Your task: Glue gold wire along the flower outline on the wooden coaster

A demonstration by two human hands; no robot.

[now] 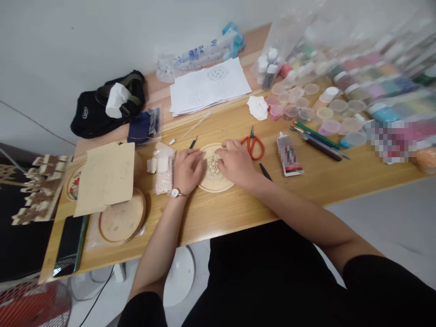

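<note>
A round wooden disc [214,180] with a line pattern drawn on it lies on the wooden table [245,204]. My left hand [187,169], with a watch at the wrist, rests on the disc's left edge with fingers curled. My right hand [235,162] lies over the disc's right side, fingers bent down onto the pattern. What the fingertips pinch, if anything, is hidden. Red-handled scissors [253,145] lie just right of my right hand, and a small dark tool [265,172] lies beside my right wrist.
A glue tube [289,155] and pens [318,138] lie to the right, before several small cups [299,106] and coloured jars [374,81]. Papers [207,86] and a black bag [105,106] sit at the back. Cardboard [107,177], wooden discs [121,220] and a phone [70,245] lie left.
</note>
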